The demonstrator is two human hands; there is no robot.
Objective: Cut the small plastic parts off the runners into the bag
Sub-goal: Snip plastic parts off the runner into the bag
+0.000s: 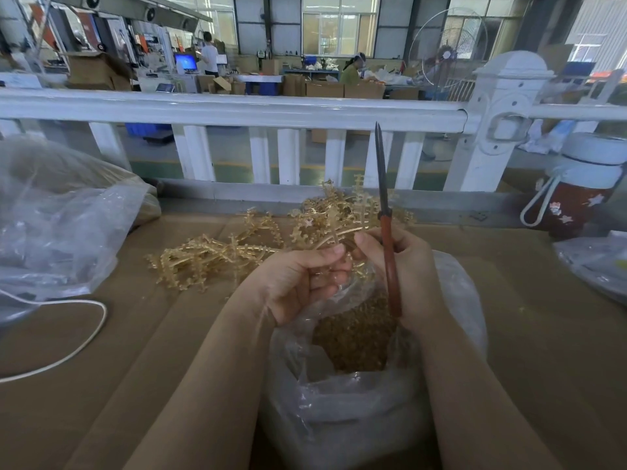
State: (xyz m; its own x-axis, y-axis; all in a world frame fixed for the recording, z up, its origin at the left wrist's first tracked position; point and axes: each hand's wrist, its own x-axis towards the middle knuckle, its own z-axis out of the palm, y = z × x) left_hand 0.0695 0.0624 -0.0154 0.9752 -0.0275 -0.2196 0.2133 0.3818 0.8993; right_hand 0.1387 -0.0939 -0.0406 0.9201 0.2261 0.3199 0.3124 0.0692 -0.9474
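Observation:
A clear plastic bag (353, 412) stands open between my forearms, holding a heap of small amber cut parts (356, 337). Above its mouth my left hand (298, 283) grips an amber plastic runner (342, 228) whose branches stick up and away. My right hand (407, 262) holds red-handled scissors (388, 245) upright, the dark blades together and pointing up. A pile of amber runners (217, 256) lies on the brown cardboard-covered table (135, 334) just behind and left of my hands.
A big crumpled clear bag (57, 225) fills the left side, with a white cord (78, 344) in front of it. A red and white bottle (576, 195) stands at the far right beside another plastic bag (597, 262). A white railing (237, 113) borders the table's far edge.

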